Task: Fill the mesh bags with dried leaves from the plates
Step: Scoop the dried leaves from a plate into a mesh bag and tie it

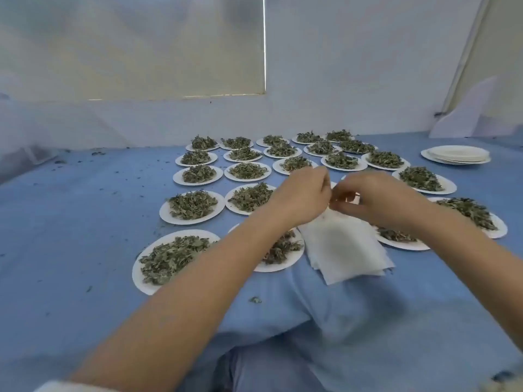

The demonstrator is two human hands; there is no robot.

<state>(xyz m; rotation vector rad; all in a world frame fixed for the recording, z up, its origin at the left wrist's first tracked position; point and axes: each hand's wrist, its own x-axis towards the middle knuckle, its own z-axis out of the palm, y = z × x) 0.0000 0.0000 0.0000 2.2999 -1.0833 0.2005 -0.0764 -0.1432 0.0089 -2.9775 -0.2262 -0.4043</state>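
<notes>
Head view: blue cloth surface [70, 222] under a white wall; paper plates [192, 206] hold dried leaves [195, 174]; left hand [302, 196] and right hand [376, 198] pinch a mesh bag [345, 244] at centre.

Pale wall [353, 80], covered window [135, 46] — blue sheet [70, 236] underfoot.

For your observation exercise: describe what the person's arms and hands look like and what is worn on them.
Both forearms are bare, with no gloves, rings, watch or bracelets visible on the left hand or the right hand. A white sleeve edge shows at the bottom of the picture on the left arm. No sleeve is in view on the right arm.
</notes>
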